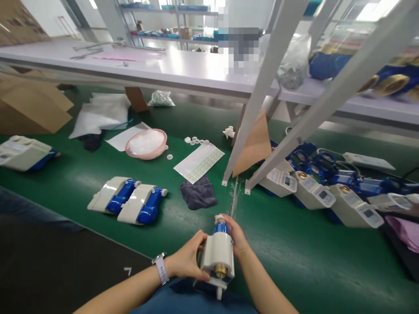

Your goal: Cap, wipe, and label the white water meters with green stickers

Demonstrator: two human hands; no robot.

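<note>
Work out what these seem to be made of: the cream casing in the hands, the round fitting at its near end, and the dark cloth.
Cream casing: probably moulded plastic, smooth and glossy; bright highlights show on its curves.
Round fitting: likely brass or another yellow metal, from its golden shine.
Dark cloth: matt fabric, limp and creased; which fibre can't be told.

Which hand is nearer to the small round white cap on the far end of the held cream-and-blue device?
Right: the right hand is at the cap; the left hand is farther off, along the left side of the device.
</note>
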